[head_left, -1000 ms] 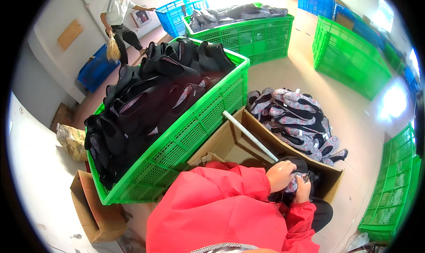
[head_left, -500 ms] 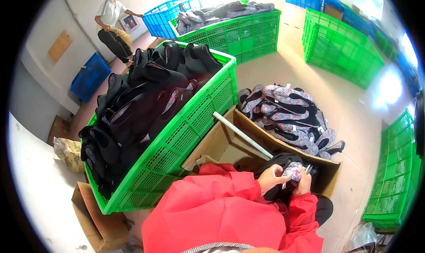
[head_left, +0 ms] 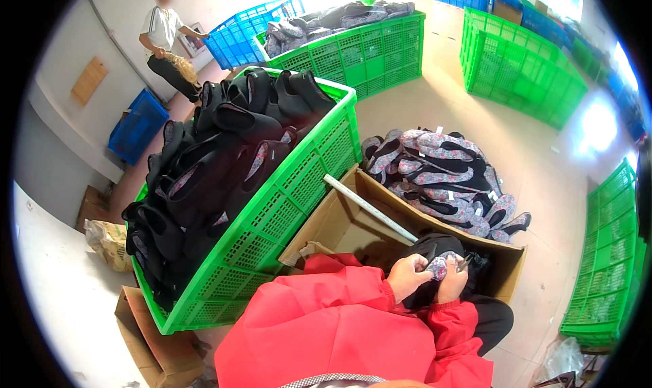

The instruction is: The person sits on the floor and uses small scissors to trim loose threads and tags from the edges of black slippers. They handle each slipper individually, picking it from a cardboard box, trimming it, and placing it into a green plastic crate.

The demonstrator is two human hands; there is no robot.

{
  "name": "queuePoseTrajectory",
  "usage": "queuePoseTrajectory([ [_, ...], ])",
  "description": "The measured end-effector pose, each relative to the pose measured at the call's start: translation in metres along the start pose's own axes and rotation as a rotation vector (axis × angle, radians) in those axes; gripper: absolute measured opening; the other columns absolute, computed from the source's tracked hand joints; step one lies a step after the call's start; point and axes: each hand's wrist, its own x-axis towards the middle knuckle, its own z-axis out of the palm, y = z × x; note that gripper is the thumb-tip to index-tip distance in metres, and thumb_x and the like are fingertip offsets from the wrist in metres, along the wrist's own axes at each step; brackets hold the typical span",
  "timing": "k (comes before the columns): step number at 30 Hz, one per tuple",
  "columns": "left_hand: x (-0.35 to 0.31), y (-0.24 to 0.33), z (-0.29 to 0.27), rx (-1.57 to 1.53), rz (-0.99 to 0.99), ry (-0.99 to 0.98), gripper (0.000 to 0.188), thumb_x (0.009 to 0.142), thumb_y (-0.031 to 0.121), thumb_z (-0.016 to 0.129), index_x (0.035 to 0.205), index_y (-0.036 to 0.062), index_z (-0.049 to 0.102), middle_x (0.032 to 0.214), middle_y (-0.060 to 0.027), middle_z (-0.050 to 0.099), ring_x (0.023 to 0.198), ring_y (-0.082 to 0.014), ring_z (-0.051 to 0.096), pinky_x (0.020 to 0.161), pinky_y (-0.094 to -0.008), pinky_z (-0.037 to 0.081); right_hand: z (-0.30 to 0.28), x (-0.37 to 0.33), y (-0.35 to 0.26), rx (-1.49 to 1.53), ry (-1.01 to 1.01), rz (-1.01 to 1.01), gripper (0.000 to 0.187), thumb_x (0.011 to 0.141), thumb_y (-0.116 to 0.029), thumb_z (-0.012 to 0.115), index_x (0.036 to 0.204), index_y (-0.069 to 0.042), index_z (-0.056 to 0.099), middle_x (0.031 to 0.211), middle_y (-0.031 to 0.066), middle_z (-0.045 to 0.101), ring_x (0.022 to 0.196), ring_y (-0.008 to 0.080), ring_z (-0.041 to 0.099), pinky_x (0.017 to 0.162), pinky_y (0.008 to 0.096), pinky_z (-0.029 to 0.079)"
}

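Over the open cardboard box, both my hands pinch a slip-on shoe point(head_left: 442, 266), its grey side with a red floral pattern showing. My left hand point(head_left: 406, 276) grips it from the left, thumb and fingers pressed together. On the opposite side, my right hand point(head_left: 451, 285) is closed on it. A thin metal piece point(head_left: 464, 261) sticks up by the right fingers; I cannot make out its kind. Black material point(head_left: 435, 245) lies just beyond the shoe. Beyond the box is a pile of similar floral shoes point(head_left: 441, 177) on the floor.
A green crate point(head_left: 272, 215) heaped with black shoes point(head_left: 204, 157) stands at my left. The cardboard box point(head_left: 380, 184) has a white strip point(head_left: 370, 208) across it. More green crates point(head_left: 519, 68) stand farther off and at right. A person point(head_left: 163, 34) holds a blue crate point(head_left: 251, 31) at far left.
My hands and the shoe have shifted slightly left, and the shoe is tilted differently. The far person has moved a little left with the blue crate.
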Motion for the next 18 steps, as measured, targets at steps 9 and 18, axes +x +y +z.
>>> queuePoseTrajectory([
  [9,-0.010,0.018,0.011,0.646,0.786,0.270,0.020,0.065,0.002,0.066,0.080,0.0054,0.054,0.073,-0.0124,0.051,0.072,-0.0329,0.052,0.066,-0.0428,0.043,0.021,-0.011,-0.017,-0.243,0.122,-0.184,0.021,0.092,-0.016,0.064,0.104,0.001,0.061,0.095,0.0110,0.066,0.087,0.0206,0.062,0.081,0.0344,0.049],
  [18,-0.006,0.010,0.017,0.834,0.914,0.141,0.020,0.065,0.002,0.063,0.083,0.0046,0.055,0.078,-0.0138,0.051,0.075,-0.0353,0.052,0.071,-0.0448,0.044,0.014,-0.015,-0.004,-0.282,0.175,-0.215,0.024,0.095,-0.024,0.059,0.104,-0.003,0.060,0.089,0.0181,0.066,0.082,0.0351,0.065,0.072,0.0391,0.051],
])
